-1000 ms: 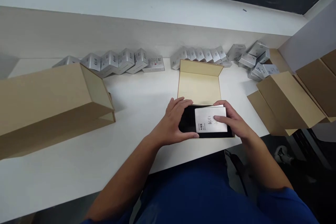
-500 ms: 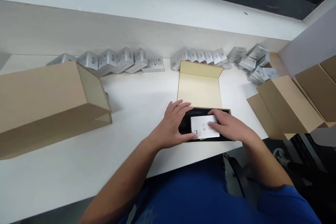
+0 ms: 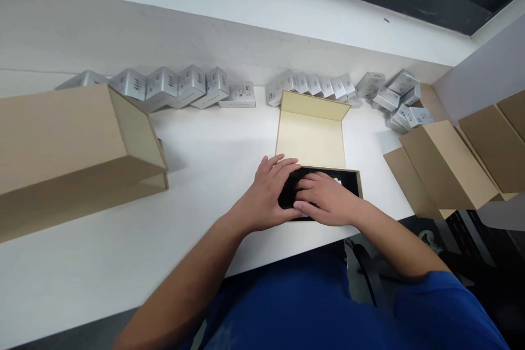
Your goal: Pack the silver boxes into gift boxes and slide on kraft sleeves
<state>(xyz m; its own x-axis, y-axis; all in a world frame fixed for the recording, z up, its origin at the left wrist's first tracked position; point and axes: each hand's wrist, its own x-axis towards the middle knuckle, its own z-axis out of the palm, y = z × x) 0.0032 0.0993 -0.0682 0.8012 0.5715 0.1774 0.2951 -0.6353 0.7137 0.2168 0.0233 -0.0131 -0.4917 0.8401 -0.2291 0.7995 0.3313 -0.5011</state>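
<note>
A hinged gift box (image 3: pixel 359 175) with a black interior lies on the white table, its cream lid (image 3: pixel 311 139) thrown back. My left hand (image 3: pixel 266 194) spans the left end of this box, fingers spread along the back edge and thumb near the front. Inside the box, my right hand (image 3: pixel 326 197) lies with fingers stretched leftward over a flat white printed piece (image 3: pixel 338 180). Only a sliver of that piece shows; the hand covers the rest. The two thumbs almost meet at the front.
Silver cartons (image 3: pixel 191 87) stand along the wall, with more silver cartons (image 3: pixel 283 87) behind the lid and a loose pile (image 3: pixel 388 98) farther right. A large tan box (image 3: pixel 61 126) sits at left, and open cardboard boxes (image 3: pixel 455 158) at right. The table's front edge is close to my body.
My right hand has shifted left across the white piece and now covers most of it. The left hand stays at the box's left end. The view has shifted slightly.
</note>
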